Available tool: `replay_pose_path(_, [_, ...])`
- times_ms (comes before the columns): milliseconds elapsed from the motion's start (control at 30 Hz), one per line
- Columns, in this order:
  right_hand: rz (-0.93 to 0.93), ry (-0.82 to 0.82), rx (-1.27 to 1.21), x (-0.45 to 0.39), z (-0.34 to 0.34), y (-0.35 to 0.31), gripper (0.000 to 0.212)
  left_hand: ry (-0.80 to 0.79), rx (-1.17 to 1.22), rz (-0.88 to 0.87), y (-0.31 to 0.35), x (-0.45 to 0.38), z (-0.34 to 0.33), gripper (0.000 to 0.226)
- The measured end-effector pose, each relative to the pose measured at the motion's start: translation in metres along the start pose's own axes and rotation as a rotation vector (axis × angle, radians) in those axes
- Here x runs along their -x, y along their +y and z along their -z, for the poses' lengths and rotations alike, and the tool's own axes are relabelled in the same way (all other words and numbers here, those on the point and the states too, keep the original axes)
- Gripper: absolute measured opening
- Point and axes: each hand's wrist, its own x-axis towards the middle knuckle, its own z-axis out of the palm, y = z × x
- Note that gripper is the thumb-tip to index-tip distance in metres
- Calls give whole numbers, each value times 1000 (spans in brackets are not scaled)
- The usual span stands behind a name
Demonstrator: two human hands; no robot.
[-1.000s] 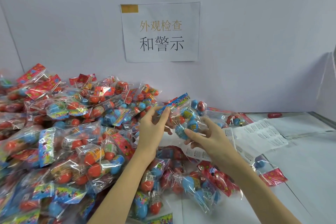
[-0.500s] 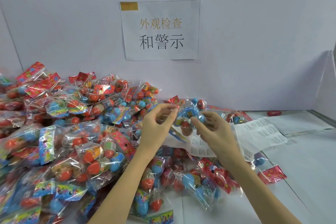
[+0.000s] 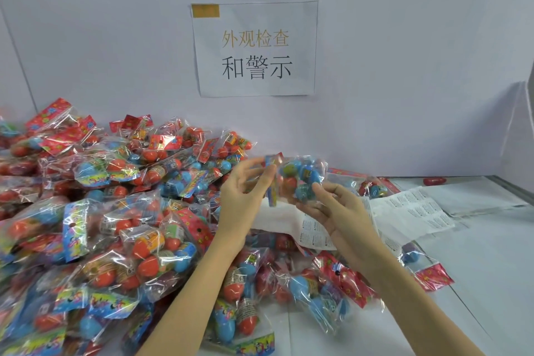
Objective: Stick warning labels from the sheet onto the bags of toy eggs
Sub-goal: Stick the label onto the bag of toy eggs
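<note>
One bag of toy eggs (image 3: 300,179) between both hands, left hand (image 3: 242,199), right hand (image 3: 338,211).

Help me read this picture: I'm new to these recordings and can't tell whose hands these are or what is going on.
The camera sits on a person's head, looking forward and down, so both bare arms are theirs. The left hand pinches the colourful card header of a clear plastic bag of blue and red toy eggs, while the right hand supports it from below. On the white table lie a big heap of similar bags and white sheets of printed warning labels. A paper sign hangs on the wall.
</note>
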Motion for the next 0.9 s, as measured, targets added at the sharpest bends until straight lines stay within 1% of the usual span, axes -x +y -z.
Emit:
replay_pose_path(33, [-56, -20, -100, 0, 1, -2, 23, -27, 26, 42, 0, 0, 0, 41])
replay_pose_path(67, [-98, -52, -161, 1, 1, -3, 21, -68, 57, 80, 0, 1, -1, 42])
replay_pose_path(133, [-147, -139, -179, 2, 0, -5, 23, -142, 69, 65, -1, 2, -3, 29])
replay_pose_path(167, [-157, -171, -151, 3, -1, -5, 26, -158, 60, 43, -1, 2, -3, 24])
replay_pose_path(200, [-157, -189, -105, 3, -1, -5, 32, -170, 63, 35, -1, 2, -3, 24])
replay_pose_path(267, [-140, -156, 41, 4, -1, -5, 47, -186, 87, 69, -1, 2, -1, 28])
replay_pose_path(333, [-116, -82, 163, 3, 0, -5, 52, -205, 89, 78, -1, 2, 0, 29])
replay_pose_path(433, [-79, -86, 188, 2, 2, -3, 45, -195, 74, 55, 1, 3, -2, 39])
replay_pose_path(533, [-61, -94, 151, 1, 1, -1, 42, -104, 136, 61, 1, 2, -2, 45])
replay_pose_path(600, [-56, -99, 140, 1, 0, 2, 36, -70, 148, 51, 0, 3, -3, 46])
replay_pose_path(700, [-65, -39, 95, 0, 1, 4, 29, -85, 19, -44, 0, 3, -3, 48])
replay_pose_path(733, [-68, -20, 73, -1, 1, 4, 28, -123, -41, -79, 0, 3, -4, 46])
replay_pose_path(800, [-70, -14, 52, -1, 0, 3, 27, -205, -119, -119, -2, 5, -6, 35])
replay_pose_path(833, [-69, -16, 51, -1, 0, 3, 26, -224, -152, -132, -3, 5, -7, 27])
replay_pose_path(900, [-65, -12, 49, 0, -1, 3, 27, -209, -243, -161, -5, 5, -7, 14])
